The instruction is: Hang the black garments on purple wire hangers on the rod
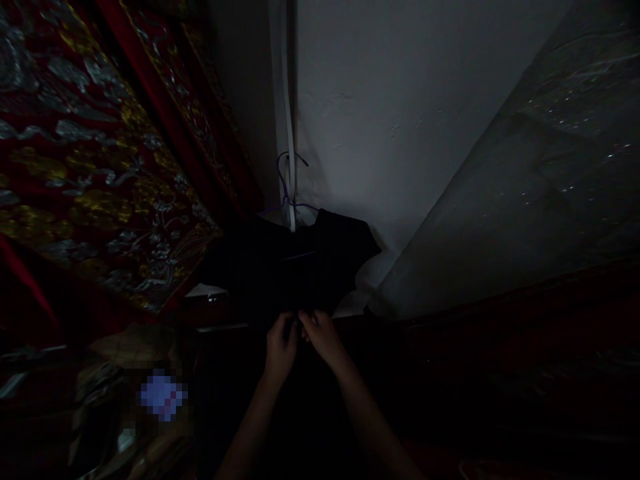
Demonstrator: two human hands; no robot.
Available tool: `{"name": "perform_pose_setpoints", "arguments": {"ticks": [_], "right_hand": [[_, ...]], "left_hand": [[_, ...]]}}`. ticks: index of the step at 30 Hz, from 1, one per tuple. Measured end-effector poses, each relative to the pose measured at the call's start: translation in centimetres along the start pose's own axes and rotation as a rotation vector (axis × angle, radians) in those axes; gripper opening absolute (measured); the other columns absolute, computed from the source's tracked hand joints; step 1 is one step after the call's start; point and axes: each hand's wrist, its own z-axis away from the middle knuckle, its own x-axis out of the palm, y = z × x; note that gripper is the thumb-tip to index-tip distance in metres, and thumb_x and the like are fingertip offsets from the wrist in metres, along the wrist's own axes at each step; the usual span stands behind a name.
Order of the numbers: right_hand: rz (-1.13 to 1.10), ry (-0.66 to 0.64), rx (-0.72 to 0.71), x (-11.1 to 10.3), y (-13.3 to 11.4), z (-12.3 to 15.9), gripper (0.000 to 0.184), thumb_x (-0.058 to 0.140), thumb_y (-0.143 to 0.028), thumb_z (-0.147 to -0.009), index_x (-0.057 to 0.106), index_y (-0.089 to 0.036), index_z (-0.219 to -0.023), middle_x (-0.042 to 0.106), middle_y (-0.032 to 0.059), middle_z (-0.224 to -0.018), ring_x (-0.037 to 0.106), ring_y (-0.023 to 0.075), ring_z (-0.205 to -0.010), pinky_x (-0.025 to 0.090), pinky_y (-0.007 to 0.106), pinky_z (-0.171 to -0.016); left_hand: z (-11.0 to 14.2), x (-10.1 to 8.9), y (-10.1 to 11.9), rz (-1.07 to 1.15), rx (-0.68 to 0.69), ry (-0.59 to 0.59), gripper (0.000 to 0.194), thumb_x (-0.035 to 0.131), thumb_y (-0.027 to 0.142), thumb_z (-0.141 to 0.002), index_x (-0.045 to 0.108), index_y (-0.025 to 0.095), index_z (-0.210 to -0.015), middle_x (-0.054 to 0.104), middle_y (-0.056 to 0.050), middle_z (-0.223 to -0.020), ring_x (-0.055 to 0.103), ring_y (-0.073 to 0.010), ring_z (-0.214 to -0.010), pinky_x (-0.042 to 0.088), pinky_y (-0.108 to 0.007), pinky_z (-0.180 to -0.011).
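Observation:
A black short-sleeved shirt (pixel 340 250) hangs on a thin purple wire hanger (pixel 281 177) in front of the wall. At the middle of its front, my left hand (pixel 281 343) is closed with thumb and fingers pinched on the cloth. Close beside it, my right hand (pixel 320 332) pinches the same part of the shirt from the right. The fingertips of both hands nearly meet. Whether a button lies between them is too dark to see. The lower part of the shirt merges into the shadow.
A white strip or cord (pixel 289 100) runs down the grey wall (pixel 380 113) behind the hanger. To the left stands a red panel (pixel 100 153) with gold and silver ornament. A shiny, plastic-like sheet (pixel 545 173) covers the right side. Cluttered items, partly blurred out, lie at lower left.

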Motion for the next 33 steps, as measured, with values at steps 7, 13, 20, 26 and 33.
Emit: {"name": "perform_pose_setpoints", "arguments": {"ticks": [7, 13, 20, 26, 33], "right_hand": [[-0.007, 0.08, -0.125, -0.7, 0.1, 0.0, 0.049, 0.058, -0.066, -0.081, 0.043, -0.024, -0.062, 0.047, -0.0044, -0.052, 0.048, 0.0134, -0.051, 0.037, 0.026, -0.052], [-0.011, 0.123, -0.263, -0.6, -0.1, 0.9, 0.041, 0.058, -0.059, -0.087, 0.048, -0.023, -0.069, 0.049, -0.0038, -0.061, 0.05, 0.0135, -0.059, 0.04, 0.025, -0.058], [0.078, -0.109, -0.267, -1.7, -2.0, 1.0, 0.031, 0.054, -0.046, -0.088, 0.056, -0.022, -0.07, 0.057, -0.0015, -0.056, 0.054, 0.0136, -0.052, 0.04, 0.025, -0.054], [-0.25, -0.183, -0.063, -2.6, -5.6, -0.1, 0.033, 0.063, -0.05, -0.072, 0.064, -0.018, -0.066, 0.057, -0.0019, -0.047, 0.044, 0.0097, -0.037, 0.03, 0.023, -0.039], [-0.495, -0.004, -0.261, -4.1, -15.2, -2.5, 0.026, 0.07, -0.042, -0.069, 0.066, -0.016, -0.066, 0.052, -0.0042, -0.046, 0.04, 0.0054, -0.037, 0.024, 0.019, -0.036]], "left_hand": [[-1.0, -0.7, 1.8, 0.12, -0.039, -0.113, 0.02, 0.056, 0.036, -0.091, 0.065, 0.019, -0.092, 0.068, -0.004, -0.089, 0.065, -0.0199, -0.086, 0.05, -0.03, -0.083], [-0.7, -0.5, 1.7, 0.11, -0.034, -0.043, 0.018, 0.058, 0.037, -0.09, 0.063, 0.019, -0.089, 0.066, -0.003, -0.087, 0.062, -0.0189, -0.085, 0.049, -0.029, -0.082], [-1.6, -1.8, 2.4, -0.083, 0.101, -0.045, 0.012, 0.053, 0.026, -0.091, 0.058, 0.02, -0.082, 0.061, -0.003, -0.08, 0.059, -0.0179, -0.079, 0.045, -0.029, -0.076], [-1.2, -1.4, 1.8, -0.138, 0.11, 0.015, 0.01, 0.05, 0.022, -0.092, 0.055, 0.021, -0.083, 0.06, -0.004, -0.084, 0.059, -0.019, -0.082, 0.044, -0.03, -0.077], [-1.5, -0.5, -1.0, -0.144, 0.062, 0.03, 0.011, 0.05, 0.023, -0.093, 0.054, 0.019, -0.084, 0.059, -0.004, -0.081, 0.059, -0.0184, -0.078, 0.044, -0.03, -0.074]]}}
